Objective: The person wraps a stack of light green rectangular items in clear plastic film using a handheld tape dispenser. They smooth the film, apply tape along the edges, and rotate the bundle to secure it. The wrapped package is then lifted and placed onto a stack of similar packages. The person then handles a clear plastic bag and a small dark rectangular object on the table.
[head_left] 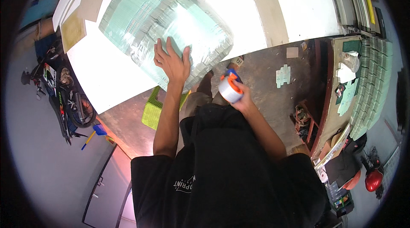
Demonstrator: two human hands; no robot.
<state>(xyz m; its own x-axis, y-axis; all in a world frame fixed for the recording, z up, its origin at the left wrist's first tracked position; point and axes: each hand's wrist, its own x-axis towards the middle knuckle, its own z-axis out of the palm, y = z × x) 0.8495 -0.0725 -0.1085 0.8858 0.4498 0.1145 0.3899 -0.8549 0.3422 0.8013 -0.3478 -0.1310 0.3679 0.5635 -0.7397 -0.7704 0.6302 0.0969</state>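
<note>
On the white table lies a large bundle of pale green flat cartons, stacked in rows and wrapped in shiny clear plastic. My left hand rests on the near part of the bundle, fingers spread and holding nothing. Off the table's near edge, in front of my body, my right hand grips a tape dispenser with an orange and blue frame and a pale roll. Slight motion blur softens the dispenser, and its handle is partly hidden by my fingers.
A brown cardboard strip lies on the table, right of the bundle. More green carton stacks stand along the right side, by a wooden cabinet. Below the table are a green plastic stool and cut carton pieces on the floor.
</note>
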